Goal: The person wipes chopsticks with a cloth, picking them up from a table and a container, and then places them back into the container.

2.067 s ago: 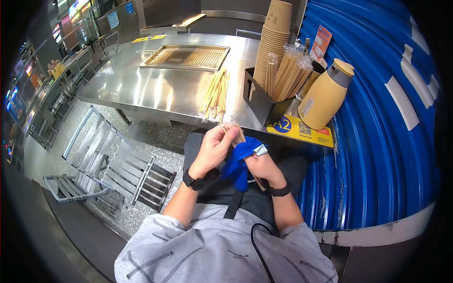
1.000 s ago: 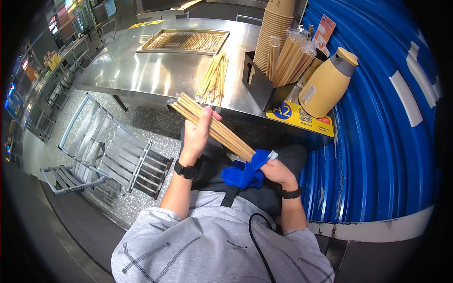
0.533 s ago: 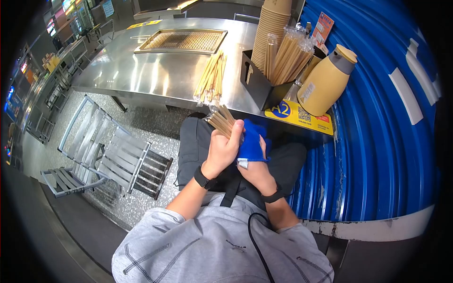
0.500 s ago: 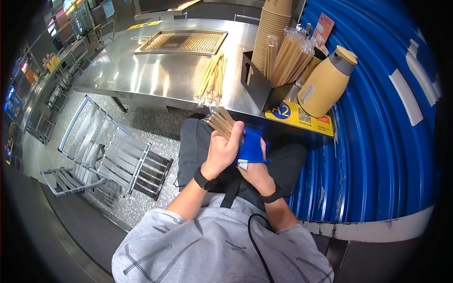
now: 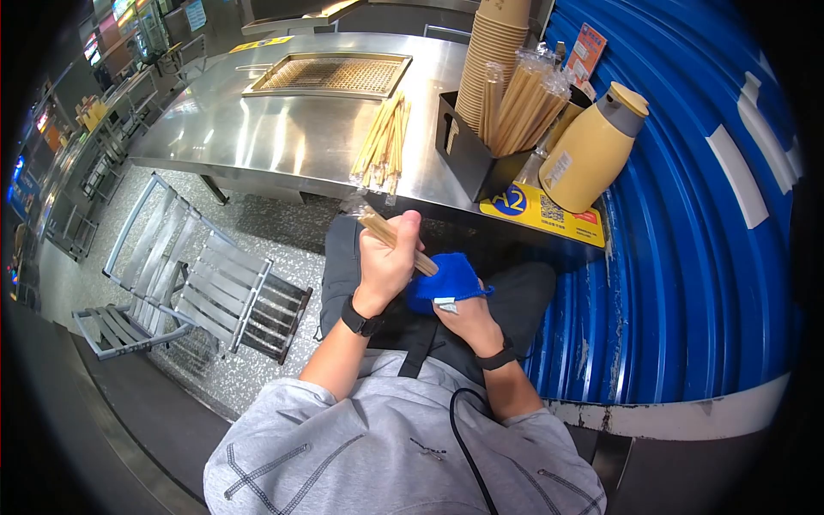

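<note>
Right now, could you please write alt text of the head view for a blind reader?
A left-hand grip holds a bundle of wooden sticks, its lower end at a blue cloth in the right-hand grip. More such sticks lie on a metal table ahead, beside a black holder.

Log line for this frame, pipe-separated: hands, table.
left hand: gripping chopstick bundle | right hand: holding blue cloth at bundle's lower end | steel table: chopstick pile, black caddy, yellow jug

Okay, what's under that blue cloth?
Part of your right hand shows; most fingers are covered by the cloth. The sticks reach the cloth, but whether they continue underneath can't be seen.
</note>
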